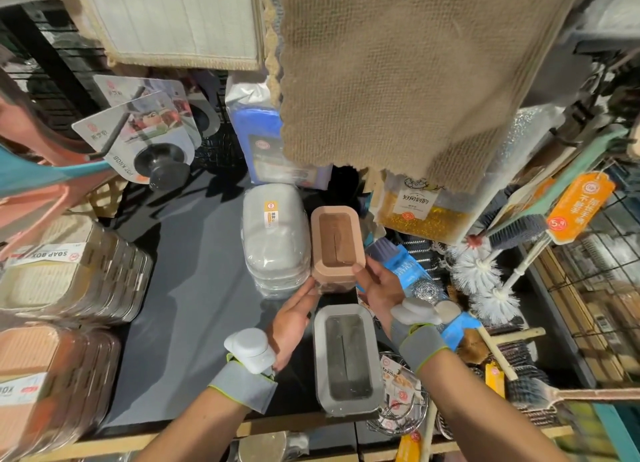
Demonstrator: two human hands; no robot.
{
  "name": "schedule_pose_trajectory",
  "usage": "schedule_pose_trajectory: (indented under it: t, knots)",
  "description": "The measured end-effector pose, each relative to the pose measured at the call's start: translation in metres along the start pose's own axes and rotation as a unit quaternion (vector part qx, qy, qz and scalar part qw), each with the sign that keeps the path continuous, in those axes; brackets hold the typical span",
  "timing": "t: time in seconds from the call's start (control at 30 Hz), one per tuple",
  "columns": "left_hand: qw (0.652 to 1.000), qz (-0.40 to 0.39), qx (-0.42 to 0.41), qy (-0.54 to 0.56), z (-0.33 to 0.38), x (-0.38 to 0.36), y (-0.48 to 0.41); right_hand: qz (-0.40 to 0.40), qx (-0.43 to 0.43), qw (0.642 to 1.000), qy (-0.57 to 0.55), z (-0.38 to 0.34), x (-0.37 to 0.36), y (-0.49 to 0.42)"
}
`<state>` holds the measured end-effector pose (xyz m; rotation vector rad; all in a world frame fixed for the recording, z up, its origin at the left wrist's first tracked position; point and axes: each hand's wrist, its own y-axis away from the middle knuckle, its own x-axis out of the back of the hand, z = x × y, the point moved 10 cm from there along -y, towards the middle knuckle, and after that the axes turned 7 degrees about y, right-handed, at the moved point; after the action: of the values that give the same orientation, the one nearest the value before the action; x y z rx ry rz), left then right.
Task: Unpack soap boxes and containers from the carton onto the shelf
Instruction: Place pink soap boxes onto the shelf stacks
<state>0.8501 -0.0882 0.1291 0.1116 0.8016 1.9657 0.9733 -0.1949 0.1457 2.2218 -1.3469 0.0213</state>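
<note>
A pink soap container (337,246) stands upright on the dark shelf (194,288), right beside a wrapped stack of grey soap boxes (275,239). My left hand (294,317) holds its near left corner with the fingertips. My right hand (379,285) grips its near right corner, thumb on the rim. A grey container (346,359) of the same shape sits just in front of it, between my wrists. The carton is not in view.
Packs of cream soap boxes (65,278) and pink soap boxes (52,378) stack at the shelf's left. Woven mats (415,73) hang overhead. Brushes (481,271), scourers and a wire steamer (398,413) crowd the right. A wooden edge (263,430) fronts the shelf.
</note>
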Motion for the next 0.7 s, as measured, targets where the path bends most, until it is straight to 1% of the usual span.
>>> schedule_pose_trajectory:
  t: [0.1,0.13,0.27,0.4,0.57,0.63,0.7]
  knots:
    - [0.999,0.017,0.026,0.042,-0.006,0.002,0.006,0.019,-0.039,0.999,-0.030,0.011,0.001,0.003]
    - [0.998,0.019,0.030,0.051,-0.007,0.002,0.009,0.029,-0.040,0.998,-0.042,0.012,0.003,0.005]
    - [0.996,0.079,-0.004,0.041,-0.003,0.020,0.023,0.088,0.011,0.996,-0.017,0.001,0.024,0.017]
    - [0.994,0.094,-0.026,0.052,0.008,0.036,0.044,0.093,0.063,0.994,0.011,-0.021,0.033,0.035]
    - [0.987,0.115,-0.044,0.102,0.003,0.081,0.080,0.024,0.112,0.993,0.017,-0.065,-0.003,0.077]
    - [0.983,0.130,-0.044,0.121,-0.011,0.108,0.099,-0.024,0.121,0.992,0.004,-0.079,-0.039,0.099]
    - [0.983,0.132,-0.037,0.121,-0.022,0.117,0.110,-0.071,0.124,0.990,0.001,-0.086,-0.066,0.117]
